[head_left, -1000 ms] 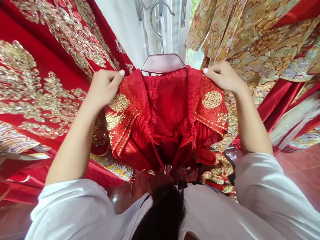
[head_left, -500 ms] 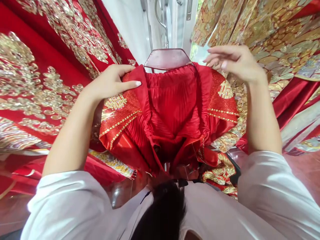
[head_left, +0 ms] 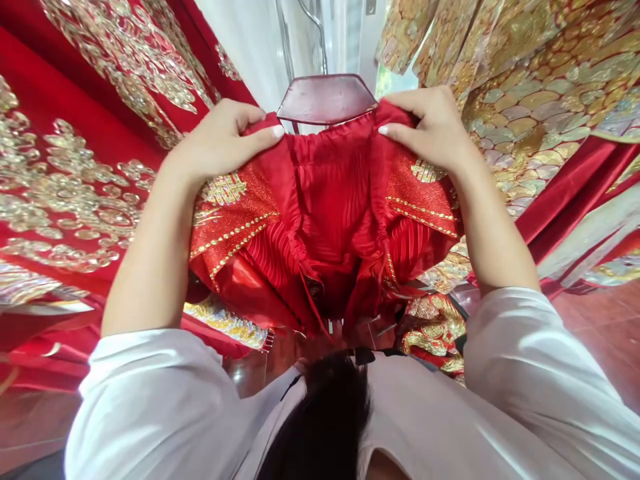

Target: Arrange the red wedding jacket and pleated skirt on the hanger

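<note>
In front of me hangs a red garment point(head_left: 333, 187) with pleated fabric, glittery shoulder panels, gold emblems and rows of gold beads. Its collar lies spread around a hanger point(head_left: 327, 99) with a broad, dull pinkish top and a metal hook. My left hand point(head_left: 225, 137) is closed on the garment's left shoulder edge, thumb on top and fingers behind the cloth. At the opposite shoulder edge, my right hand point(head_left: 430, 127) pinches the fabric in the same way. The undersides of both hands' fingers are partly hidden by the cloth.
A red gown with gold sequins point(head_left: 80, 167) hangs close on the left. Gold scale-patterned garments point(head_left: 530, 87) hang on the right. Folded red-and-gold cloth point(head_left: 433, 330) sits low on the right, above a reddish tiled floor point(head_left: 595, 327).
My right hand has come down and inward from above the garment and taken hold of its right shoulder edge. My left hand keeps its grip. The garment and hanger appear slightly higher and further left.
</note>
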Action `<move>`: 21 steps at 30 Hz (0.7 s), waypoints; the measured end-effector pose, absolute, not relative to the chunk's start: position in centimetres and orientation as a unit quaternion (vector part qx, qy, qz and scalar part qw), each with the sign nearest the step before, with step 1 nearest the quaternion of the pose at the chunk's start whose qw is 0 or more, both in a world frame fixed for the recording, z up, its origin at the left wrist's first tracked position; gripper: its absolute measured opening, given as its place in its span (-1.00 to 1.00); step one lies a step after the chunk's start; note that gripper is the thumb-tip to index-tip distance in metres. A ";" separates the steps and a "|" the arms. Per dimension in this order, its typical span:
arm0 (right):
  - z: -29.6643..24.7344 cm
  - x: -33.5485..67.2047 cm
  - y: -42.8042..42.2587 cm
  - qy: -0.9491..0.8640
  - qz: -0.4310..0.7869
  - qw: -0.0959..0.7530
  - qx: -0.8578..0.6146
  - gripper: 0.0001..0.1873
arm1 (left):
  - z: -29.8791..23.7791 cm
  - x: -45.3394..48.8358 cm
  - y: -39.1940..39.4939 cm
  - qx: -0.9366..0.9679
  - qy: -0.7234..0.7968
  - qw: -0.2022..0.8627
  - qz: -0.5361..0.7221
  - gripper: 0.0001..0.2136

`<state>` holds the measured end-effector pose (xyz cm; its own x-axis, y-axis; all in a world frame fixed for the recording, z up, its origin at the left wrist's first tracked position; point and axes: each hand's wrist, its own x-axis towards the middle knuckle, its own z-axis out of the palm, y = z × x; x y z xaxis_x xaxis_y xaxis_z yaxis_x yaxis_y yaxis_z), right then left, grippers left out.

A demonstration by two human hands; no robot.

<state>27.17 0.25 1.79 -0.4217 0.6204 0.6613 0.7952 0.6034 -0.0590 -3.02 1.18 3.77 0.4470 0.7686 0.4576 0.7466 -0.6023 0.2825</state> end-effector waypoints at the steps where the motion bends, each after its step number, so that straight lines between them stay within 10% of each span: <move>1: 1.1 26.7 -0.5 -0.804 -0.172 0.356 -0.445 -0.71 | 3.6 -2.6 0.6 0.847 0.437 -0.038 0.300 -0.59; 8: -5.6 22.4 -6.3 -0.643 -0.180 0.304 -0.680 -0.60 | 5.4 3.6 -1.4 0.844 0.343 -0.323 0.258 -0.50; 21: 2.4 32.7 -6.1 -0.637 0.240 0.480 -0.554 -0.80 | 5.6 9.1 2.5 0.871 0.356 -0.284 0.183 -0.54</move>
<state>32.70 -6.07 2.35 0.0743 0.9352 0.3464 0.4751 0.2722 -0.8368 9.13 2.50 5.59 0.6795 0.5172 0.5204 0.7245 -0.5849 -0.3646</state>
